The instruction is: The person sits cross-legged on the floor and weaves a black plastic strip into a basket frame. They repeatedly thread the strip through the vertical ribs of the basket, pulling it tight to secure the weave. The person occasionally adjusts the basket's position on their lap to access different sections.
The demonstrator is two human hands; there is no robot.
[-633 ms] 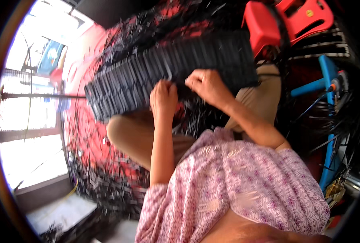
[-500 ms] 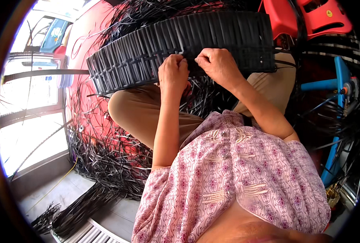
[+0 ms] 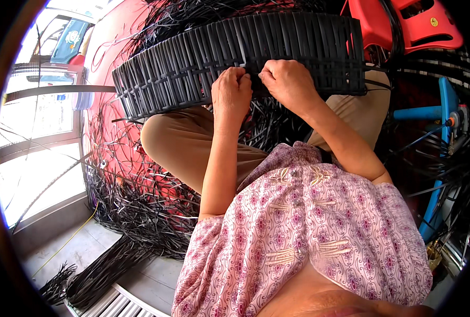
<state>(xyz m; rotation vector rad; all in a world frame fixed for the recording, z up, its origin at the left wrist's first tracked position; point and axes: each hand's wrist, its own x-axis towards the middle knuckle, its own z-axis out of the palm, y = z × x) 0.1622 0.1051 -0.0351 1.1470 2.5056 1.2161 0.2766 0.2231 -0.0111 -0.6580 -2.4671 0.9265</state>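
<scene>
A long, curved panel woven from black flat strips [image 3: 192,54] lies across my knees, its upright ribs close together. My left hand [image 3: 231,96] is closed in a pinch at the panel's middle, thumb and forefinger at the horizontal woven row. Just to its right, my right hand [image 3: 289,83] is closed too, its fingertips pinching a black strip on the same row. The fingertips are close together but apart. Dark material makes the exact bit of strip between the fingers hard to see. One loose strip [image 3: 60,91] runs out from the panel's left end.
Loose black strips [image 3: 140,222] lie heaped on the red floor covering [image 3: 110,68], with more beyond the panel. Red plastic stools [image 3: 425,31] stand at the far right, a blue frame [image 3: 447,113] below them. A bundle of strips [image 3: 100,272] lies at the lower left.
Both hands have shifted slightly right and a little upward along the panel, and remain closed. The panel has moved slightly.
</scene>
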